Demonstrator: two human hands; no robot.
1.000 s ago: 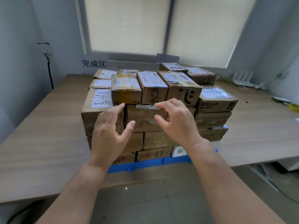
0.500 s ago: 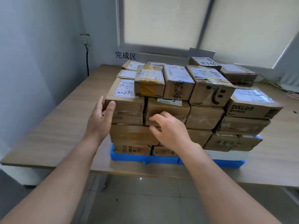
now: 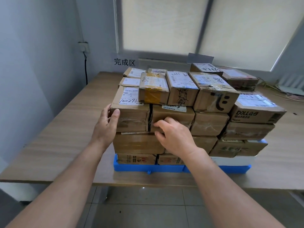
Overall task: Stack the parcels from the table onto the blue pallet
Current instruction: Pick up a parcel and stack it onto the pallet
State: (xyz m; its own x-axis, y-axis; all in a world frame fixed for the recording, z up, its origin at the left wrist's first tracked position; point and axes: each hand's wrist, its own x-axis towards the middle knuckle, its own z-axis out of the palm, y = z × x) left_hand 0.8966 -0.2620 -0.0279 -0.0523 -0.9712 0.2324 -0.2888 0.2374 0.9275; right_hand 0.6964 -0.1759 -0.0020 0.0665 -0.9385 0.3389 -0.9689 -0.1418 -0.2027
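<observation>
Several brown cardboard parcels stand stacked in layers on the blue pallet (image 3: 148, 167), which lies on the wooden table (image 3: 57, 137). My left hand (image 3: 105, 125) grips the front left corner of the parcel with a handwritten white label (image 3: 133, 119), thumb on its front face and fingers round its left side. My right hand (image 3: 176, 135) has curled fingers, with the tips hooked at the gap along that parcel's right edge, in front of the neighbouring parcel (image 3: 174, 112). Smaller parcels rest on top of both.
A parcel with a drawn smiley (image 3: 213, 97) and a DOLL-printed parcel (image 3: 256, 112) sit on the stack's right side. Loose cables (image 3: 294, 96) lie at the table's back right. A printed sign (image 3: 124, 62) and a hanging wall cable (image 3: 85, 66) are behind.
Both hands came from hovering in front of the stack onto the labelled parcel: the left went to its left corner, the right to the gap beside it. My view shifted left.
</observation>
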